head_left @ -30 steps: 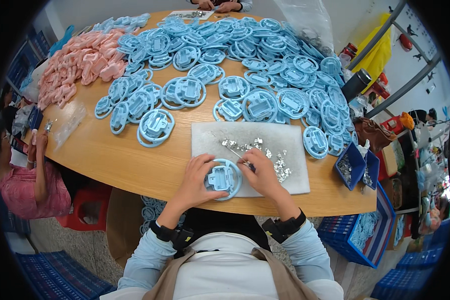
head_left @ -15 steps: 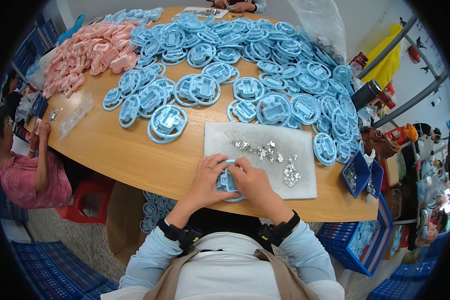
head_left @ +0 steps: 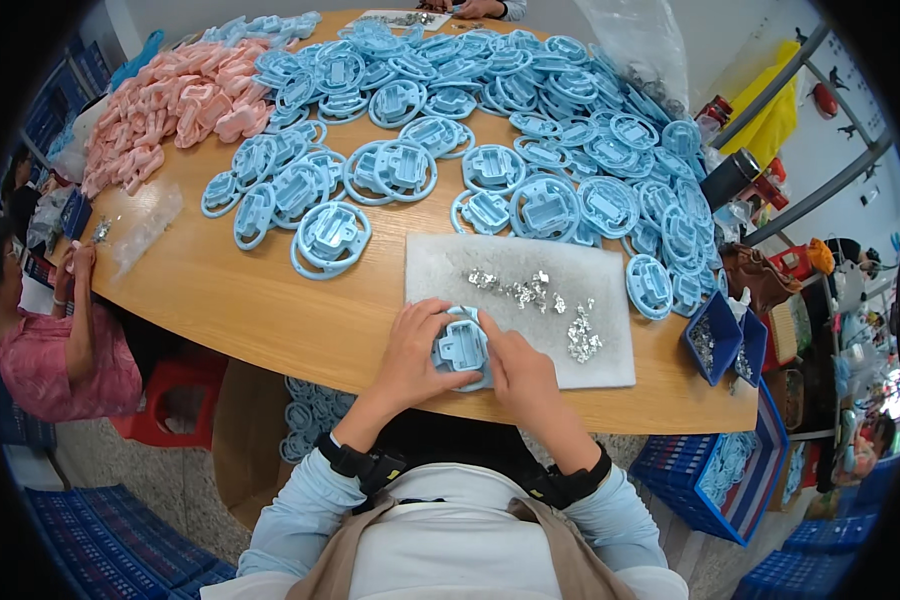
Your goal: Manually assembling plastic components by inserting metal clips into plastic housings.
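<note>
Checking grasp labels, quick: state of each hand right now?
Left hand: closed on the left side of a blue plastic piece, holding it.
Right hand: at the piece's right edge; open or closed, can't tell.

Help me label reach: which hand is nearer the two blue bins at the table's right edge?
Right. The right hand is left of the bins, at the blue part; the left hand is farther left, across that part.

I see 1 held ring [head_left: 461, 346], 2 small bins [head_left: 720, 335], perhaps 2 white pads [head_left: 610, 290].
</note>
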{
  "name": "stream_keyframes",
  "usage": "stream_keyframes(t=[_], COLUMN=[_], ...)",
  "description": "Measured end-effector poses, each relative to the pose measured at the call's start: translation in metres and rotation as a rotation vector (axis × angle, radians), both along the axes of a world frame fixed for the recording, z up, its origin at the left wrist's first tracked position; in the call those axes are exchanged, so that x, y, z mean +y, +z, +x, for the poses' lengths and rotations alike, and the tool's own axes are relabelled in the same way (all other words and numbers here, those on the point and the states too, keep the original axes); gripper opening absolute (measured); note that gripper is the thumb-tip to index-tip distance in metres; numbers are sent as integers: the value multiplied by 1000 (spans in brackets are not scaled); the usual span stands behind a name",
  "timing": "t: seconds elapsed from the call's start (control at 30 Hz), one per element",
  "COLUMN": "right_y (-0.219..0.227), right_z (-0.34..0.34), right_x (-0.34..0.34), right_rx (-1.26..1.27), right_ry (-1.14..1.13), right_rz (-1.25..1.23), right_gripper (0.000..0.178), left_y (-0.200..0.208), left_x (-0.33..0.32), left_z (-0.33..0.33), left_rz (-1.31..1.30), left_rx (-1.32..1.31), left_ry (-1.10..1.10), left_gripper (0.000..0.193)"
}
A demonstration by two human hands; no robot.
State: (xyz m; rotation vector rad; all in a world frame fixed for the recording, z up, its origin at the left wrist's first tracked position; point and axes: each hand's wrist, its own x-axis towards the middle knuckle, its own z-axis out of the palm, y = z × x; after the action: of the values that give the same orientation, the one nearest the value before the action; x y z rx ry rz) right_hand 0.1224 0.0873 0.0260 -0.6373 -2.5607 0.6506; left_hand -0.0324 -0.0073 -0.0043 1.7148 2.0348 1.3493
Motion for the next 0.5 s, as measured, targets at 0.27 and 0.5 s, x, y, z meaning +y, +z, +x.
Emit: stream_keyframes(t=[0.27, 0.5], right_y=[-14, -19], right_z=[10, 6], right_x=[-19, -13], right_rx=[-151, -146], right_ry=[16, -6], right_rz=[102, 182], right_gripper=[51, 51], left_y=[0, 0], left_x=[1, 2], left_z=[3, 3], left_rz=[8, 20], left_rx=[13, 18], left_ry=[58, 48], left_gripper=[59, 59])
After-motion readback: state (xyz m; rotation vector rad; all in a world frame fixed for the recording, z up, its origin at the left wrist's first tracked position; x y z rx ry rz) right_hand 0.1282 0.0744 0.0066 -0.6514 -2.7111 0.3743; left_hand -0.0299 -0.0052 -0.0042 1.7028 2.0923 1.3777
